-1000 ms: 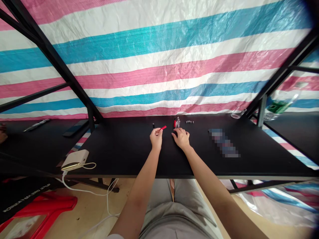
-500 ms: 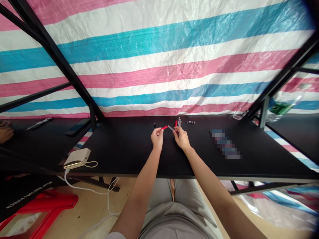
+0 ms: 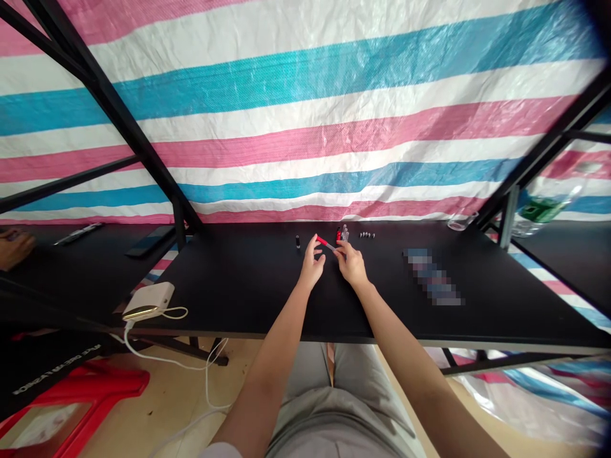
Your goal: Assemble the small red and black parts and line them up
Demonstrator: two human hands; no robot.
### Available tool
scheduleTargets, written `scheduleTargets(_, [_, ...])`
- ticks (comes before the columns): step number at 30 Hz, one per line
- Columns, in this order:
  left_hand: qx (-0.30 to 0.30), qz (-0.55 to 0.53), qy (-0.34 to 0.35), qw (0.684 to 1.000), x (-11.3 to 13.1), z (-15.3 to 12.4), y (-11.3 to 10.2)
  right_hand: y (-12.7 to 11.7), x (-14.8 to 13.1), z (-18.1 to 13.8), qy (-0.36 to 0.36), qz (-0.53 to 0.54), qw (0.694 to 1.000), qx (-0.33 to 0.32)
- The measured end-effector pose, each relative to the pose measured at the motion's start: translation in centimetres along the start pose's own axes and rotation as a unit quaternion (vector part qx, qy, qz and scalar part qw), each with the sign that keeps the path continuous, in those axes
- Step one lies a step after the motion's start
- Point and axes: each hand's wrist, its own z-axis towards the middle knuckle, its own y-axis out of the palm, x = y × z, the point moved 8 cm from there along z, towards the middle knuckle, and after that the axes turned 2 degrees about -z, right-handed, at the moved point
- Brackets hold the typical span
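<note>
Over the far middle of the black table, my left hand pinches a small red pen part. My right hand pinches a thin clear tube, whose end meets the red part between the hands. Just beyond the hands stand a few more red and clear pen parts. A small black cap stands upright to the left of my left hand. A short row of tiny dark pieces lies to the right.
A beige power bank with a white cable lies at the table's near left corner. A blurred strip lies on the right. A glass dish sits at the far right. Another person's hand rests on the neighbouring left table.
My right hand lifted off the table with the clear tube. Both hands then came together, and the red part swung round to meet the tube's end.
</note>
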Motion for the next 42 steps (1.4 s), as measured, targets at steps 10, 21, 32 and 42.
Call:
scheduleTargets(10, [-0.039,0.035,0.038,0.998,0.3,-0.1,0.9,0.5,-0.2,-0.2,-0.004,0.010,1.000,-0.011])
scheduleTargets(21, [0.205,-0.053,0.065,0.975,1.2,-0.6,-3.8,3.6,1.2,2.0,0.174,0.014,0.976,-0.133])
scheduleTargets(32, [0.350,-0.230,-0.084,0.904,-2.4,-0.9,-6.3,8.5,-2.1,5.5,0.178,-0.044,0.962,-0.202])
scheduleTargets(42, [0.359,-0.235,-0.116,0.896,-2.8,-1.0,-6.5,10.2,-2.3,5.8,0.186,-0.061,0.956,-0.220])
